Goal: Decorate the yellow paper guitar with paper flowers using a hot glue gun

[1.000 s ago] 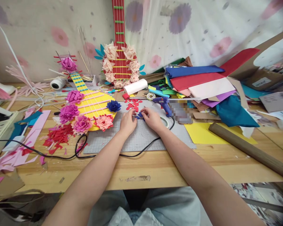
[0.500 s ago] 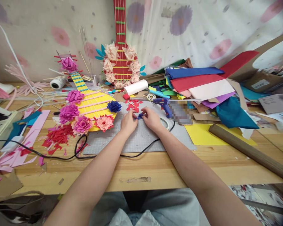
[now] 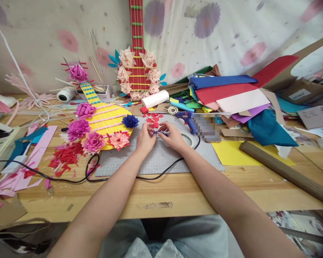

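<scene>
pinching a small blue paper piece (image 3: 161, 134) between left hand (image 3: 145, 139) and right hand (image 3: 173, 137), fingertips of both nearly closed on it, too small to make out any folds; holding it above a gray cutting mat (image 3: 156, 163), with red paper petals (image 3: 155, 125) just beyond the grip, a tape roll (image 3: 191, 139) and blue glue gun (image 3: 187, 120) to its right, a flowered yellow guitar (image 3: 102, 116) to its left, then farther beyond, a white roll (image 3: 155, 99) and a red guitar (image 3: 137, 75).

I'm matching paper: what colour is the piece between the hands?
The held piece is blue, clearest in the head view.
</scene>
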{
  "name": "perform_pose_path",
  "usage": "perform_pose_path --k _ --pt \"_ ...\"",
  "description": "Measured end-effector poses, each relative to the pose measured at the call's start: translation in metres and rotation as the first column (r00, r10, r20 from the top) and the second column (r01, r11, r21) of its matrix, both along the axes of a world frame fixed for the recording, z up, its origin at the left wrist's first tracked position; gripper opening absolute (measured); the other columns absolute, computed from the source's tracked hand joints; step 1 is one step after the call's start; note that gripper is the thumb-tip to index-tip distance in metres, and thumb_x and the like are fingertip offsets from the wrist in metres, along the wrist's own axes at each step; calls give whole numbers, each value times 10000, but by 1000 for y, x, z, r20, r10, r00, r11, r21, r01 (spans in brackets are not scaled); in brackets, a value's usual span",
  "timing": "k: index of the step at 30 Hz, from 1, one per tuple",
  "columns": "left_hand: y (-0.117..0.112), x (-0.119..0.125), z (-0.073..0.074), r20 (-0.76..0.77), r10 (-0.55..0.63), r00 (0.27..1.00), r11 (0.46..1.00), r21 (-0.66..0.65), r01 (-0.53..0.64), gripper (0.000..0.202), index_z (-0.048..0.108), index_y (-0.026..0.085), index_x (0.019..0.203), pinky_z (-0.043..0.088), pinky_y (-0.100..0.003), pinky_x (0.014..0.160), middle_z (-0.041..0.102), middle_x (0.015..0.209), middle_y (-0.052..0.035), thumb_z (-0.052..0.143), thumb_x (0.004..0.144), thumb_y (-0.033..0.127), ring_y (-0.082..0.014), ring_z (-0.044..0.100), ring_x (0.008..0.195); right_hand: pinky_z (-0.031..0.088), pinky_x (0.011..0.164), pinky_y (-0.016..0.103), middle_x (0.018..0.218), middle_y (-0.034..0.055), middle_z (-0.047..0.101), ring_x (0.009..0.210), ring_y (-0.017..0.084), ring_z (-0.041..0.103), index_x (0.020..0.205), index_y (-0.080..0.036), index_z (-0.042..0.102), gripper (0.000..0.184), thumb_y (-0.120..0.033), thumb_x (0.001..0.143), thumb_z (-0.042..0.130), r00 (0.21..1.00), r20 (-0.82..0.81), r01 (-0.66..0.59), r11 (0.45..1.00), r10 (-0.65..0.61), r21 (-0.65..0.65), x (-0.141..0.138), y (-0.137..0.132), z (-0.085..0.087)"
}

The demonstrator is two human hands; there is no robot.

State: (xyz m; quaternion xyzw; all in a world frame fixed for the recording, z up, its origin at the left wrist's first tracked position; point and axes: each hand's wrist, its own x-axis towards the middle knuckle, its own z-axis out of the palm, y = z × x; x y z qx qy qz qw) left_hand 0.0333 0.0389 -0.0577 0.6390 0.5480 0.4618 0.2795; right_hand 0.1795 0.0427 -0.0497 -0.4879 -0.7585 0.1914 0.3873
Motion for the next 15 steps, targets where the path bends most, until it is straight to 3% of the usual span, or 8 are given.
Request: perform_pose_path --k 4,8,15 --pt "-2 1 1 -23 -16 1000 999 28 17 462 464 197 1102 455 -254 676 632 940 -32 590 670 91 -132 576 774 468 788 312 859 18 652 807 154 609 1074 -209 511 303 -222 773 548 991 -128 -50 995 38 -91 1 4 -2" --pt "-2 1 4 41 -89 995 996 25 88 491 505 193 1137 463 -240 670 639 1089 -69 563 668 59 -146 591 898 471 781 310 874 20 647 802 150 610 1093 -214 506 324 -213 770 535 984 -169 -77 992 59 -103 3 3 -1" --pt "3 -3 -1 119 -103 988 990 -82 113 136 648 171 859 466 -260 657 687 766 -36 619 726 162 -144 632 710 468 780 321 863 28 656 842 171 600 1099 -225 511 319 -215 780 523 996 -80 -37 996 30 -83 2 0 -1"
